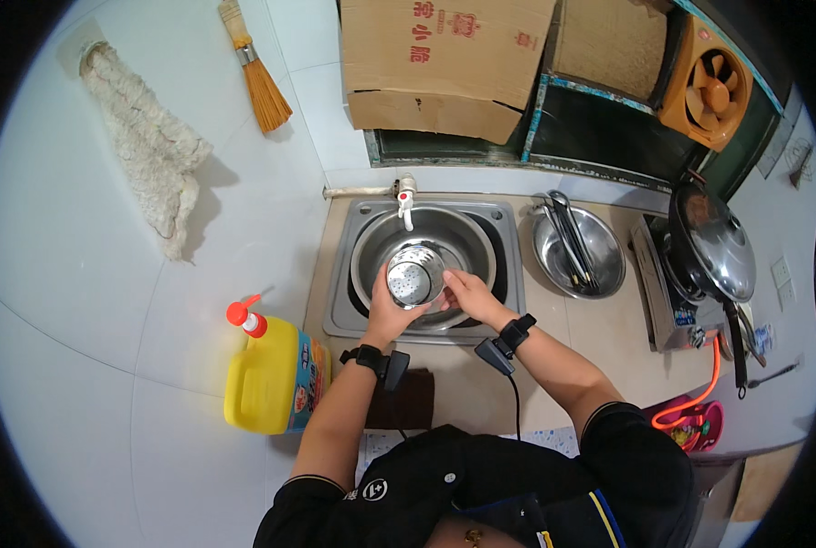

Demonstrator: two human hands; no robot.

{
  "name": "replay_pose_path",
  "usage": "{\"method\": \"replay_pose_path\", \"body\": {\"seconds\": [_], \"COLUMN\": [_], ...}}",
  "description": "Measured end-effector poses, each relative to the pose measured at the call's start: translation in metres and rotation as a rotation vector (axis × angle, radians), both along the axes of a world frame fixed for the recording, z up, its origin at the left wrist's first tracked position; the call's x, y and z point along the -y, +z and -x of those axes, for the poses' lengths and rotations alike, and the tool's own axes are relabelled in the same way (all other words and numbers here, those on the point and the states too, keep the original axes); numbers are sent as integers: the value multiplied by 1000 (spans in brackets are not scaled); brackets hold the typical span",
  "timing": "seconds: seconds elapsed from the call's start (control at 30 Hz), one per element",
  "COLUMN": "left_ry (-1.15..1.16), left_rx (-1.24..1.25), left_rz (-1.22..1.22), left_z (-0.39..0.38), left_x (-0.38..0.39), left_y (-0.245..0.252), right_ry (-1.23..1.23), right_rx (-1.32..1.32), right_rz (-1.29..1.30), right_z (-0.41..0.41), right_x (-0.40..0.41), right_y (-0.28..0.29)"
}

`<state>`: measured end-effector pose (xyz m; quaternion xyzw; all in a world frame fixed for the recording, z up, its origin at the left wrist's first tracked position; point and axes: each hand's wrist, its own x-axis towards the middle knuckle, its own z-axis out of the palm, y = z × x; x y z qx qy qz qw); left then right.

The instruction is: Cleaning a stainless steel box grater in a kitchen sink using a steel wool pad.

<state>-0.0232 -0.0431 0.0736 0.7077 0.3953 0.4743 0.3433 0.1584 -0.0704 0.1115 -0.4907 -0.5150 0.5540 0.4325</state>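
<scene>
A round perforated stainless-steel container (415,276) is held above a large steel basin (370,236), which sits in the sink (339,301). My left hand (393,312) grips the container's left and lower side. At its right side is my right hand (466,294), fingers bent near the rim; whether they touch it is hard to tell. Behind the container, a wall tap (406,202) with a white spout points down over the basin. I cannot see whether water runs.
Right of the sink stands a steel bowl (610,257) with ladles and other utensils, then a gas stove (655,308) with a lidded wok (713,240). At left are a yellow detergent jug (264,383) and a hanging cloth (141,137). A brown cloth (408,404) lies at the counter's front.
</scene>
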Motion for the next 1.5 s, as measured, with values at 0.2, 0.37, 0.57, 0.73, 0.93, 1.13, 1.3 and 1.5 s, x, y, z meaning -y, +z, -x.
{"method": "replay_pose_path", "body": {"seconds": [0.2, 0.37, 0.57, 0.73, 0.93, 1.13, 1.3, 1.5], "left_ry": [138, 223, 199, 180, 192, 161, 102, 91], "left_rx": [87, 119, 164, 136, -49, -196, -178, -193], "left_rz": [150, 205, 163, 158, 156, 93, 13, -18], "left_z": [8, 14, 17, 13, 13, 2, -13, -22], "left_x": [-11, -17, -21, -29, -31, -29, -22, -8], "left_y": [23, 8, -8, -4, -15, -8, -1, 8], "right_ry": [46, 287, 615, 645, 566, 346, 548, 706], "right_rx": [555, 1028, 1452, 1496, 926, 684, 883, 1124], "right_rz": [64, -229, -67, -57, -12, -297, -328, -223], "right_z": [-34, -15, 20, 7, -27, -37, 4, 30], "right_x": [-80, -135, -162, -165, -151, -96, -75, -86], "right_y": [-60, -94, -94, -125, -78, 61, 65, 15]}}
